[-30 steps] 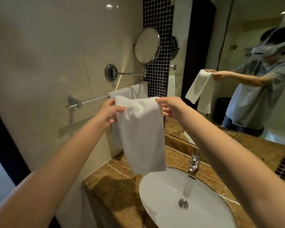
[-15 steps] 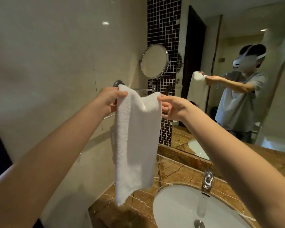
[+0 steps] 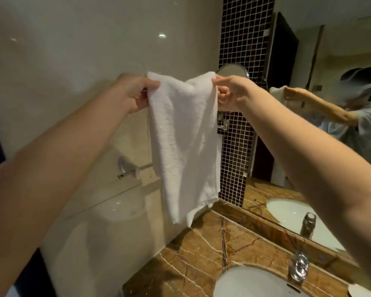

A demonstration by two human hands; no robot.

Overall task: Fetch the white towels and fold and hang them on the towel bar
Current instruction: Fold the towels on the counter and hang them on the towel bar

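Observation:
A white towel (image 3: 184, 142) hangs folded in front of me, held up by its two top corners. My left hand (image 3: 135, 93) pinches the left corner and my right hand (image 3: 229, 93) pinches the right corner. The chrome towel bar (image 3: 135, 168) is fixed to the beige wall below my left hand, and the towel hides most of it. Only its left bracket and a short length of rod show. Any towel on the bar is hidden behind the held one.
A brown marble counter (image 3: 201, 260) holds a white basin (image 3: 244, 284) with a chrome tap (image 3: 300, 266). A round mirror (image 3: 231, 70) sticks out from the dark mosaic strip (image 3: 238, 146). The large wall mirror (image 3: 330, 103) on the right reflects a person.
Both hands have lifted the towel higher and nearer the wall, so it now hangs in front of the towel bar. The view has swung left and closer.

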